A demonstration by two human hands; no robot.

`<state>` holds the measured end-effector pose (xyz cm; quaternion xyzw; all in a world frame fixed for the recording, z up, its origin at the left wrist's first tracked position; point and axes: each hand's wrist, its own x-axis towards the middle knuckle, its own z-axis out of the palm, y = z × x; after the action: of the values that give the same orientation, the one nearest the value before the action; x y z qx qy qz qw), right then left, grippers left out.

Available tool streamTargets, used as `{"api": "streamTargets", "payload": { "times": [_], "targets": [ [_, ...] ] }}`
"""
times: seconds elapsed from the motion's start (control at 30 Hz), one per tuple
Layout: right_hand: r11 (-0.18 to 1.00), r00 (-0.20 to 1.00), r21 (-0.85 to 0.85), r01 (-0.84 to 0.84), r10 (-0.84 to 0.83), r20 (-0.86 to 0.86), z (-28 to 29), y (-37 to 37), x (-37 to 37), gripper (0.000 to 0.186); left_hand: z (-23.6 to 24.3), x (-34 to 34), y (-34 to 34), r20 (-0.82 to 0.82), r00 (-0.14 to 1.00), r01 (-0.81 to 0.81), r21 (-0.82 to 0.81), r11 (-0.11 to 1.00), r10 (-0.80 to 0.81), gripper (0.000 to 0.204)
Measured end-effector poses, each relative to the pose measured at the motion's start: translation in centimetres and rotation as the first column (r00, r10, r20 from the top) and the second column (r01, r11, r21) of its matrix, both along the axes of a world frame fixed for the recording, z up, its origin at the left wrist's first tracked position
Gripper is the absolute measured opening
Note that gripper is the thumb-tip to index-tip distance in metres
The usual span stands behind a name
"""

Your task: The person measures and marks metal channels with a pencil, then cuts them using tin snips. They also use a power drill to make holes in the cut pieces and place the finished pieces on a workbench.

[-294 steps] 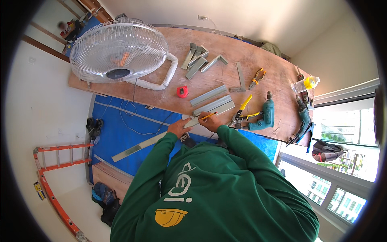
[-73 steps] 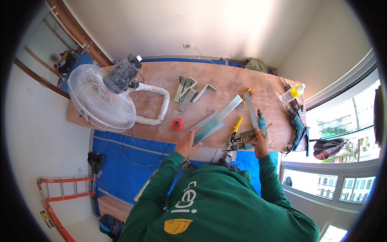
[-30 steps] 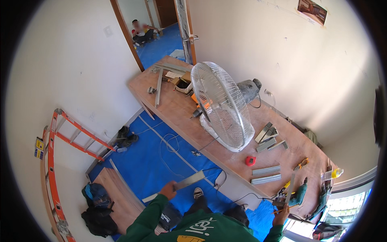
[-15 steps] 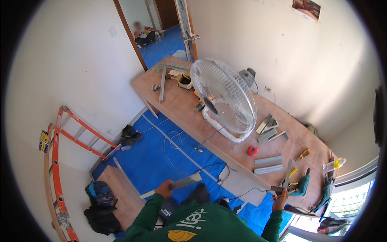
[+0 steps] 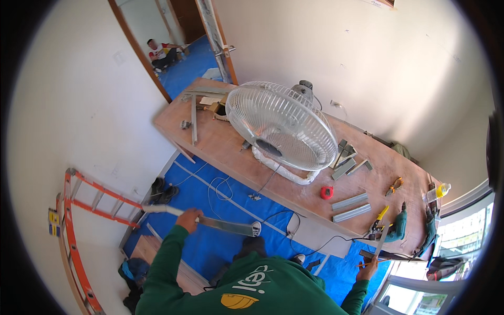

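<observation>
Over the blue floor sheet (image 5: 205,191), my left hand (image 5: 189,220) is closed around a long metal channel (image 5: 228,226), which sticks out on both sides of the fist. My right hand (image 5: 367,269), near the table's front edge at the right, grips a try square (image 5: 382,240) with its blade pointing up. An orange pencil (image 5: 363,264) is held in the same fingers. Just beyond that hand on the table (image 5: 310,207) lie yellow-handled snips (image 5: 380,216) and a green power drill (image 5: 401,226).
A large fan (image 5: 281,123) stands at the table's middle. Near it are a red tape measure (image 5: 326,192), cut metal channels (image 5: 350,206), pliers (image 5: 395,186) and a bottle (image 5: 438,192). An orange ladder (image 5: 76,247) leans at the left. Cables (image 5: 273,215) cross the floor. Another person (image 5: 164,55) sits beyond the doorway.
My left hand has moved left and up with the metal channel, which now tilts down to the right. My right hand, still holding the square and pencil, is slightly lower. The view has shifted.
</observation>
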<state>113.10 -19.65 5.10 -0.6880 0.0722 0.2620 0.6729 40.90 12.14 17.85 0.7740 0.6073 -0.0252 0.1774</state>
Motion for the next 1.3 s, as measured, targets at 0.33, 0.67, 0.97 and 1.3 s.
{"api": "streamTargets", "payload": {
  "times": [0.33, 0.67, 0.97, 1.3],
  "targets": [
    [0.965, 0.983, -0.184, 0.185, -0.183, 0.026, 3.1, -0.7, -11.7, 0.041, 0.2, -4.6, 32.3, -0.207, 0.843, 0.535, 0.233, 0.812, -0.497, 0.036],
    [0.925, 0.959, -0.259, 0.278, -0.250, 0.135, 12.8, -4.0, -22.6, 0.037, -14.1, -5.5, 57.5, -0.430, 0.655, 0.728, 0.137, 0.672, -0.622, 0.017],
    [0.875, 0.919, -0.279, 0.394, -0.384, 0.094, 16.7, -2.4, -30.1, 0.029, -14.3, -4.4, 62.9, 0.234, 0.964, 0.063, 0.249, 0.966, -0.123, 0.054],
    [0.892, 0.921, -0.246, 0.380, -0.391, 0.007, 14.7, -4.1, -33.1, 0.025, -11.1, 1.5, 28.9, 0.449, 0.885, -0.119, 0.479, 0.870, -0.126, 0.053]
  ]
}}
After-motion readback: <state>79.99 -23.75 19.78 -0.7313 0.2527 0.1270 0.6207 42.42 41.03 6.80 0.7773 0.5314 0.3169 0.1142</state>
